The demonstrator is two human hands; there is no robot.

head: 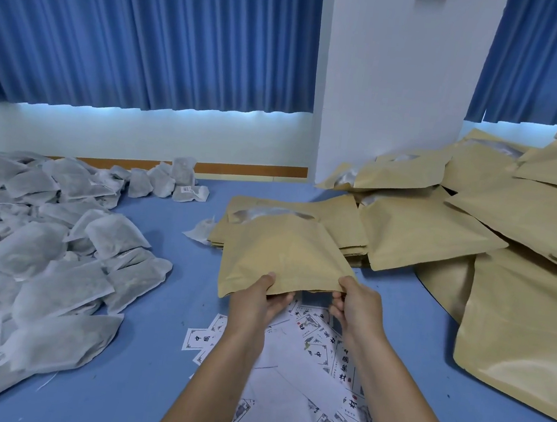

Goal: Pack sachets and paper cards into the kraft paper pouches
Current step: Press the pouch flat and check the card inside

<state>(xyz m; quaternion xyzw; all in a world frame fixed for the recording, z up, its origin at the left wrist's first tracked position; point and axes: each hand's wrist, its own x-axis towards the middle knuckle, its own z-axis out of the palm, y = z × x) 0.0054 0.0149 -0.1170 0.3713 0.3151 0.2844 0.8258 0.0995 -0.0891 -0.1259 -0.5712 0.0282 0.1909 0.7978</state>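
Pouch (282, 256) pinched at near edge by L hand (259, 300) & R hand (358, 305), long axis pointing away.

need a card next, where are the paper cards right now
In the head view the paper cards lie scattered on the blue table at bottom centre, just nearer than the held kraft pouch, sachet pile to their left.

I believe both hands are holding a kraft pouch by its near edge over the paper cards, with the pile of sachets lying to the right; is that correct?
Not quite: in the head view the pile of sachets lies to the left. The left hand and right hand do hold the kraft pouch by its near edge over the paper cards.
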